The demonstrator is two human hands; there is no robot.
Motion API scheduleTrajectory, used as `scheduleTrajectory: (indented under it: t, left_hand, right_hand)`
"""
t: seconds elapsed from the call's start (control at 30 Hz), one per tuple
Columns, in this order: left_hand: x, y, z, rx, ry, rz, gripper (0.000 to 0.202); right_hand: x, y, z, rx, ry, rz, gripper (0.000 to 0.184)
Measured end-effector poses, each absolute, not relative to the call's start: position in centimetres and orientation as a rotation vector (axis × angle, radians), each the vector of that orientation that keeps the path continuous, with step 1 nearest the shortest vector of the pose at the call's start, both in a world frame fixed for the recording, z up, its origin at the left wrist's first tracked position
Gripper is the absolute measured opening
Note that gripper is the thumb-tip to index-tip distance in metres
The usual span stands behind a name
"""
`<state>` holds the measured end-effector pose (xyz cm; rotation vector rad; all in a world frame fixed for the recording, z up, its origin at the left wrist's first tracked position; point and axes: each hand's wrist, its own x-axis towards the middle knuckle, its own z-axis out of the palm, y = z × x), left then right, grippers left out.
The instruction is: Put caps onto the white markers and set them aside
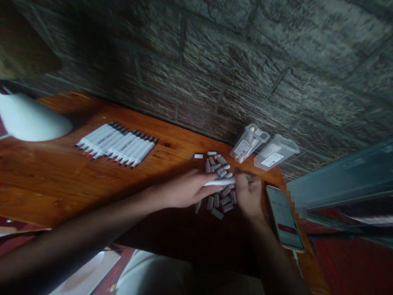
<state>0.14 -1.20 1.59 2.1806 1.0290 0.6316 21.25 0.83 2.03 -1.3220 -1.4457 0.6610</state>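
Note:
Between my two hands lies a white marker (218, 182), held level above a pile of loose marker caps (225, 200). My left hand (192, 188) pinches one end of it. At the other end my right hand (248, 192) has its fingers closed; a bit of green shows at them, perhaps a cap, but I cannot make it out fully. The grey and white caps spread over the wooden table (178, 141) around and beneath both hands. Off to the left, a row of uncapped-looking white markers (118, 143) lies side by side, coloured tips toward me.
Two clear plastic cases (276, 152) with labels stand by the brick wall (215, 69); the left one has something small inside. A phone (284, 219) with a cable lies at the table's right edge. A white lamp-like base (33, 116) stands at far left.

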Motion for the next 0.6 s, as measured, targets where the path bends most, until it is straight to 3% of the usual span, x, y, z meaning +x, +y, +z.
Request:
scheduleTrajectory:
  t: [0.13, 0.27, 0.4, 0.6]
  left_hand:
    - [-2.0, 0.0, 1.6, 1.544, 0.747, 0.643, 0.039]
    - [-1.7, 0.8, 1.1, 1.135, 0.535, 0.736, 0.040]
    - [-0.7, 0.5, 0.5, 1.035, 0.461, 0.761, 0.040]
    - [-0.9, 0.5, 0.3, 1.134, 0.521, 0.894, 0.036]
  right_hand:
    - [25.4, 2.9, 2.8, -1.368, -1.086, 0.423, 0.038]
    - [26.4, 4.1, 1.7, -1.539, -1.614, 0.465, 0.050]
    - [26.4, 4.2, 0.7, -1.671, -1.927, 0.333, 0.043]
    - [27.3, 4.5, 0.0, -1.705, -1.967, 0.373, 0.035]
